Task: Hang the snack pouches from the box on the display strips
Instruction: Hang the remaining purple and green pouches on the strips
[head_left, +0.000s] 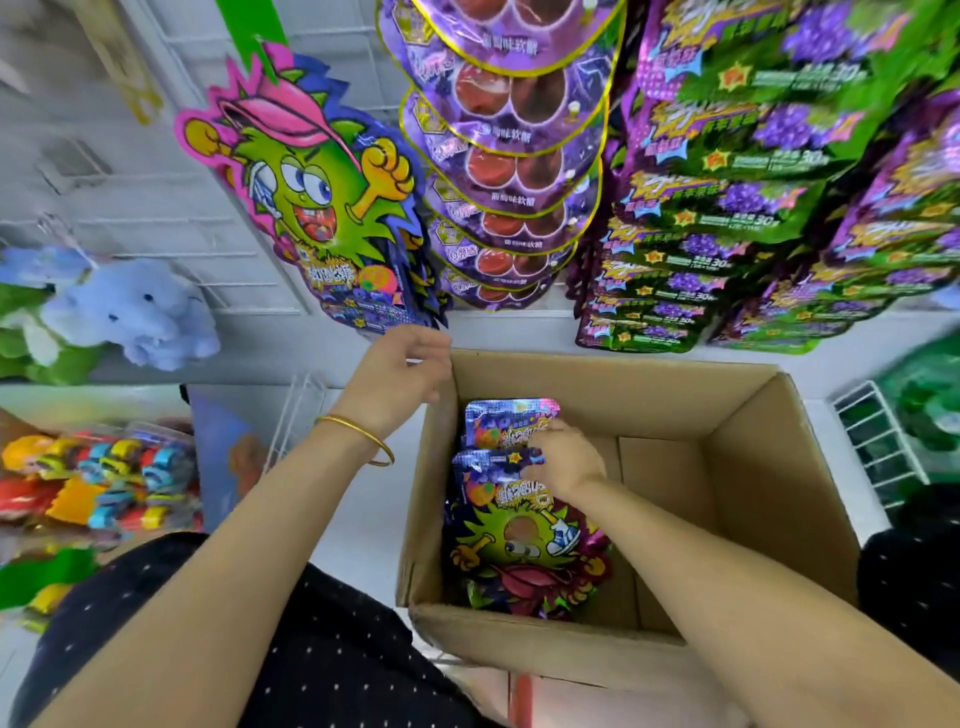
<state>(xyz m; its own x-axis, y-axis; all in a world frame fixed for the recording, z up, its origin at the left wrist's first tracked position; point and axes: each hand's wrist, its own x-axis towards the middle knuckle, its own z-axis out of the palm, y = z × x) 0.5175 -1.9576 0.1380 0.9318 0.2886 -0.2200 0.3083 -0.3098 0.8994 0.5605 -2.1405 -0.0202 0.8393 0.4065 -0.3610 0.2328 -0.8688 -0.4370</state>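
The left forearm (234, 545) reached from near left toward the far side, its left hand (400, 371) hanging with fingers loosely curled, holding nothing. The right forearm (727, 571) stretched in from near right, the right hand (563, 460) palm down, fingers bent, their tips hidden.

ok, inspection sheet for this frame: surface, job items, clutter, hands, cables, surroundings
Surface: white ledge beside the cardboard box; what the box rests on is hidden.
Job's things: boxed pouches stacked along the box's left wall; hung monster pouches on the display above the box's far left corner.
Clutter: coloured toys piled at left.
Grippers: left hand loosely curled by the box's far left corner, holding nothing; right hand inside the box, fingers curled on the boxed pouches.
Cables: nothing seen.
Surroundings: purple round pouches and grape pouches hanging in columns; blue plush at left; white wire rack at right.
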